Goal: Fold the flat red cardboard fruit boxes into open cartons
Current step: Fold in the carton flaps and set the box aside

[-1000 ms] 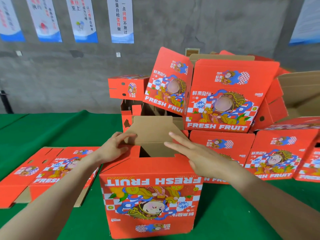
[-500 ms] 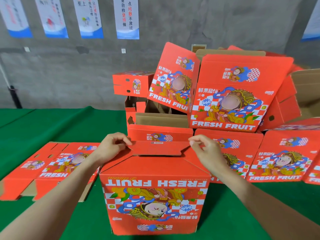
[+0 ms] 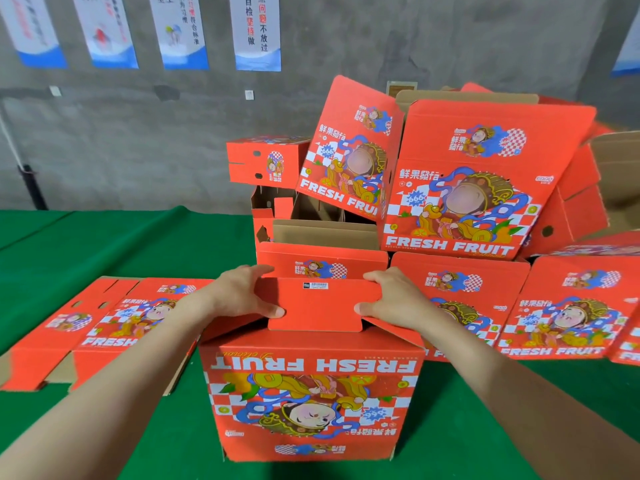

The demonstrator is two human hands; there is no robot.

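Observation:
A red "FRESH FRUIT" carton stands upside down on the green table right in front of me, its print inverted. On top of it lies a red bottom flap with a small barcode label. My left hand grips the flap's left edge, thumb on the near side. Gripping the flap's right edge is my right hand. The flap lies nearly flat over the carton's opening, above the slanted side flaps. A stack of flat red boxes lies to the left.
Folded red cartons are piled behind, some tilted, some open with brown insides. More cartons stand in a row at the right. The green table cloth stretches to the left and back. Posters hang on the grey wall.
The far brown flap that stood upright has been folded down toward me. Both hands moved from pressing the inner flaps to holding this red flap's side edges.

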